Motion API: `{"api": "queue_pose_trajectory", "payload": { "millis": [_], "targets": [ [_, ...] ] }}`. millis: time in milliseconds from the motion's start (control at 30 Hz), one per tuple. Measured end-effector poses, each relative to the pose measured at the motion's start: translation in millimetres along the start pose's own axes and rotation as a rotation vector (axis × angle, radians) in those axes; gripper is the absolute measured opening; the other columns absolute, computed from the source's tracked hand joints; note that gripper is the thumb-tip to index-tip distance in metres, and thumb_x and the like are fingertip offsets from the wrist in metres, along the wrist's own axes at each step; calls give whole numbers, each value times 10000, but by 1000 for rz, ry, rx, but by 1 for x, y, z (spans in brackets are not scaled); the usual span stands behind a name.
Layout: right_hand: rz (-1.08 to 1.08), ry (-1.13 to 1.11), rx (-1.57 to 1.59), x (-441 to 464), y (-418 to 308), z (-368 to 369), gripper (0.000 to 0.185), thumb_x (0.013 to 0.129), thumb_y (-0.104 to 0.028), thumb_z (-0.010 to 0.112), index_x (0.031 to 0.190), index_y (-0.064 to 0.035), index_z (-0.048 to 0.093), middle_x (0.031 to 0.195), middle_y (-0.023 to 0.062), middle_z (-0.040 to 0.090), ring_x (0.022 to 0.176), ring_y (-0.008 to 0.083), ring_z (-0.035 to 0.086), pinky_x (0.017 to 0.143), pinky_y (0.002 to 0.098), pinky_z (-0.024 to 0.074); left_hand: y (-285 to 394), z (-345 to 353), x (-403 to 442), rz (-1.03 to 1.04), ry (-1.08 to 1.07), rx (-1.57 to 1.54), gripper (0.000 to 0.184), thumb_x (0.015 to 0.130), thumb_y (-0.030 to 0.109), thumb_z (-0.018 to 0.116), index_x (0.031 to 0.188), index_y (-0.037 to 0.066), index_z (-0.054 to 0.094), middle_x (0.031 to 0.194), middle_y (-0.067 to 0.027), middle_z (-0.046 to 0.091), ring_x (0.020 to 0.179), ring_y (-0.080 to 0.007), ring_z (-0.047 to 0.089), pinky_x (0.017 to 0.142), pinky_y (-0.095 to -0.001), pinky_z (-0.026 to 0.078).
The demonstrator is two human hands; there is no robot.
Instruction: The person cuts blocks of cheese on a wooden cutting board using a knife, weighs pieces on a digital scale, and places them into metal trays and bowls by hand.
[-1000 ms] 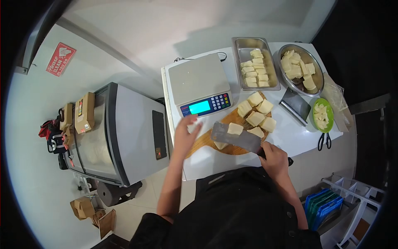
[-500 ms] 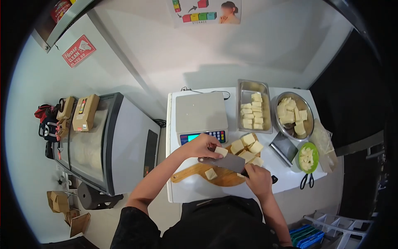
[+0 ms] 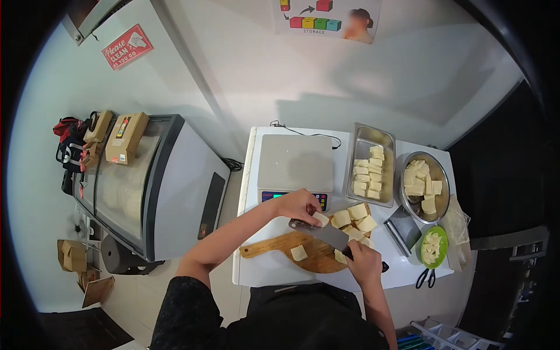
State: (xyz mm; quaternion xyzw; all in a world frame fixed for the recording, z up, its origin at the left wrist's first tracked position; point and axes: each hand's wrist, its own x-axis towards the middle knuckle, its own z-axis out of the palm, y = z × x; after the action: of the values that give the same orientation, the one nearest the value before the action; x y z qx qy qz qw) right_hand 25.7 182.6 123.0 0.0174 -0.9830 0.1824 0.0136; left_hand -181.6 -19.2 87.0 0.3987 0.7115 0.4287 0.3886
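My right hand [image 3: 365, 265] is wrapped round the dark handle of a cleaver [image 3: 328, 235], whose wide blade points left above the wooden cutting board [image 3: 280, 244]. Between the thumb and fingers of my left hand [image 3: 300, 207] is a pale cream-coloured block [image 3: 320, 219], just over the blade's far end. Whether it touches the steel I cannot tell. One small pale cube [image 3: 298, 253] lies alone on the board. Several larger pale blocks [image 3: 340, 219] crowd the board's right end, and another piece is partly covered by the blade.
Behind my left hand stands a digital scale [image 3: 294, 160]. To its right are a steel pan [image 3: 363, 140] with rows of cubes, a steel bowl [image 3: 446, 192] of pale chunks and a green bowl [image 3: 444, 242] of scraps. A metal scraper [image 3: 402, 234] and black-handled scissors [image 3: 426, 279] lie nearby.
The view has shifted, so the table sits slightly lower and further right. Both hands keep their hold on the block and the cleaver, which stay over the board.
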Motion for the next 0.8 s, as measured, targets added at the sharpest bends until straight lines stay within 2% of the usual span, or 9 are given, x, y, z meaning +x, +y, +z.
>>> {"api": "queue_pose_trajectory", "payload": {
  "millis": [567, 667, 700, 767, 800],
  "targets": [
    [-33, -9, 87, 1, -8, -3, 246, 716, -128, 717, 876, -98, 533, 758, 71, 621, 692, 291, 633, 580, 395, 503, -14, -17, 0, 84, 43, 45, 316, 711, 192, 831, 920, -11, 710, 779, -83, 663, 673, -134, 613, 636, -260, 501],
    [-39, 11, 237, -5, -17, 7, 187, 722, -106, 703, 865, -120, 584, 761, 56, 661, 697, 279, 654, 587, 367, 509, -5, -38, 2, 73, 268, 116, 305, 696, 182, 829, 915, 3, 713, 753, -80, 648, 679, -150, 617, 652, -275, 506],
    [-37, 14, 236, -7, -18, 10, 187, 722, -106, 703, 865, -120, 584, 761, 56, 661, 697, 279, 654, 587, 367, 509, -9, -47, 5, 76, 267, 117, 305, 696, 182, 829, 915, 3, 713, 753, -80, 648, 679, -150, 617, 652, -275, 506],
    [-27, -33, 248, -11, -20, 17, 200, 740, -128, 701, 883, -114, 562, 784, 68, 655, 716, 295, 648, 590, 386, 507, -25, -62, 10, 142, 607, 241, 314, 663, 233, 841, 893, 52, 728, 834, -74, 639, 742, -190, 603, 687, -307, 497],
    [-25, -56, 254, -12, -21, 19, 209, 748, -139, 700, 892, -112, 551, 796, 74, 652, 725, 302, 645, 592, 396, 507, -34, -66, 10, 143, 611, 243, 314, 663, 233, 841, 893, 52, 728, 834, -74, 639, 742, -190, 603, 687, -307, 497]
  ]
}}
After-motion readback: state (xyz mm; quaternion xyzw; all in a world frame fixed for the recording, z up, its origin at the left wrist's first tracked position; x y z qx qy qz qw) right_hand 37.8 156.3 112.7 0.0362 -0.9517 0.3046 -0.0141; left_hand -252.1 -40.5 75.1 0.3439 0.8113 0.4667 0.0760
